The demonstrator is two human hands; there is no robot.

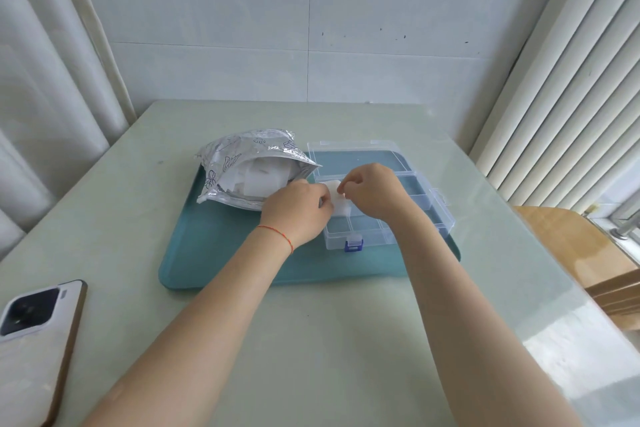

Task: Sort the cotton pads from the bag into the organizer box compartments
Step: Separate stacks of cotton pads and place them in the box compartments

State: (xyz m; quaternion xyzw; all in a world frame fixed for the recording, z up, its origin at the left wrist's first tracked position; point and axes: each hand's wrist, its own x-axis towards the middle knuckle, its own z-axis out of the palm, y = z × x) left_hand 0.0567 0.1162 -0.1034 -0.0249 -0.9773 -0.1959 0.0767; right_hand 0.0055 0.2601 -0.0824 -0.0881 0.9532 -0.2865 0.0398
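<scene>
Both hands, left hand [300, 207] and right hand [372, 189], pinch a stack of cotton pads [334, 188] over the organizer box [398, 204]. Bag [249, 166] lies left of the grip. Step in hand: separating pads; next calls for lowering them into a compartment below.

Both bare forearms reach forward and converge over the clear plastic compartmented organizer box [381, 194], which serves as the landmark here. The left hand [298, 210] sits at the box's left edge, knuckles up, fingers curled inward, with a thin red string bracelet [277, 234] around the wrist. The right hand [372, 189] hovers above the middle of the box, back of the hand upward, its fingers bent and its thumb and forefinger pinched together. Between the two hands, over the box's left part, both sets of fingertips grip a small white square cotton pad [335, 191]. The two hands are nearly touching each other there.
</scene>
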